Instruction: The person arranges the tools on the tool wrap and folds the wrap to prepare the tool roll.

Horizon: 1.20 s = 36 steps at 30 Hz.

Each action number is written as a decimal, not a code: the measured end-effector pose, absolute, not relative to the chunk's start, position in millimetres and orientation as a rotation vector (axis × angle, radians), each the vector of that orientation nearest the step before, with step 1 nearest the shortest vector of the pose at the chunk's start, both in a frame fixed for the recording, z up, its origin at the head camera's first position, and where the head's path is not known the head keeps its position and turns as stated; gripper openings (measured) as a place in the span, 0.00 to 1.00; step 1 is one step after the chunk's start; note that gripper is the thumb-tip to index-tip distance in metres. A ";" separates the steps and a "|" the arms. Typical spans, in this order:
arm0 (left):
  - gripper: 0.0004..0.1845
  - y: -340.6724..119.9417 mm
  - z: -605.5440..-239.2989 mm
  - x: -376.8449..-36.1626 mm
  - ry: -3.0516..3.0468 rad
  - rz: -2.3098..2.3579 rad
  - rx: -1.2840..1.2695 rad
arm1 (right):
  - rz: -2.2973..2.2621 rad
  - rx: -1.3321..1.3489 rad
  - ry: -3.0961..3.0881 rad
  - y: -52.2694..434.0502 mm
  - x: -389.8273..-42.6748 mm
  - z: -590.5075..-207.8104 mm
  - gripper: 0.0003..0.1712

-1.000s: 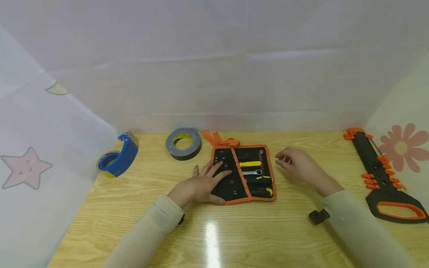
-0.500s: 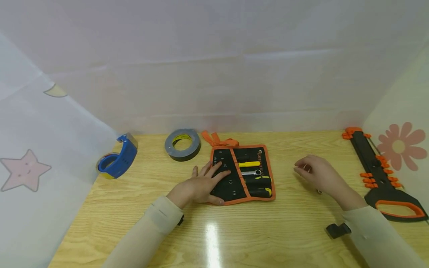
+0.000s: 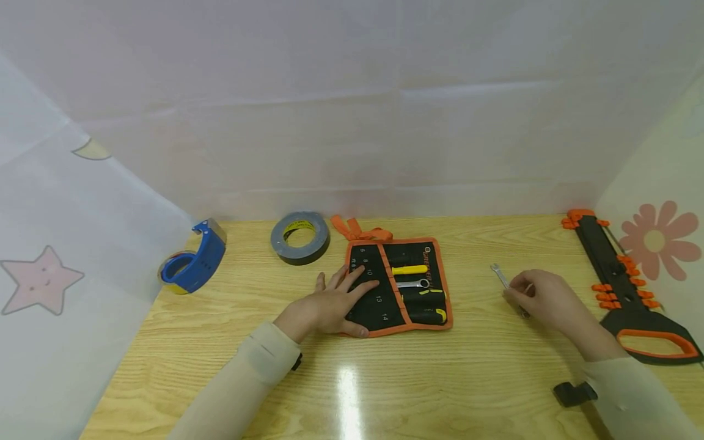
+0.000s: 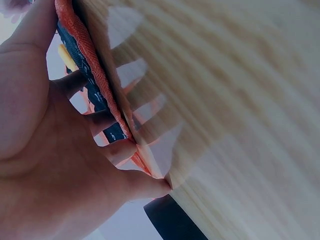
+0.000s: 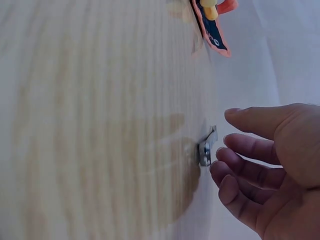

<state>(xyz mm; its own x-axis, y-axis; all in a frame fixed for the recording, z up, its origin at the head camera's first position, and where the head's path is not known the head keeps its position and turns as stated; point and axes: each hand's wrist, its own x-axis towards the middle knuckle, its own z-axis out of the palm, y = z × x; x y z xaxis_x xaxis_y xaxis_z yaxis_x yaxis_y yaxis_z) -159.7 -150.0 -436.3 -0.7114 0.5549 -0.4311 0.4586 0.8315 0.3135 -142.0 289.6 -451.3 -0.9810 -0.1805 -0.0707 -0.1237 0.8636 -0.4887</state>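
A black tool pouch (image 3: 388,305) with orange edging and printed sizes lies on the table. In its pockets sit a yellow-handled tool (image 3: 409,269), a silver ring-ended wrench (image 3: 412,283) and black-and-yellow handles (image 3: 431,315). My left hand (image 3: 327,307) rests on the pouch's left part with fingers spread. To the right, a small combination wrench (image 3: 499,276) lies slanted on the tabletop, its middle hidden by my right hand (image 3: 550,302). In the right wrist view, thumb and bent fingers hover apart beside that wrench (image 5: 205,152), with a gap between them.
A blue tape dispenser (image 3: 198,260) stands at the left, and a grey tape roll (image 3: 300,238) lies behind the left hand. Orange ties (image 3: 360,230) trail from the pouch. A black tool with orange clips (image 3: 627,287) lies far right. White sheets hang at the back and sides.
My right hand has moved right and nearer, from beside the pouch to over the small wrench, whose open end now shows. The left hand stays on the pouch.
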 end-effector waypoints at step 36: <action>0.56 -151.6 -440.3 -161.8 2.478 0.280 0.749 | -0.636 -0.146 2.946 294.2 -142.7 -458.0 0.10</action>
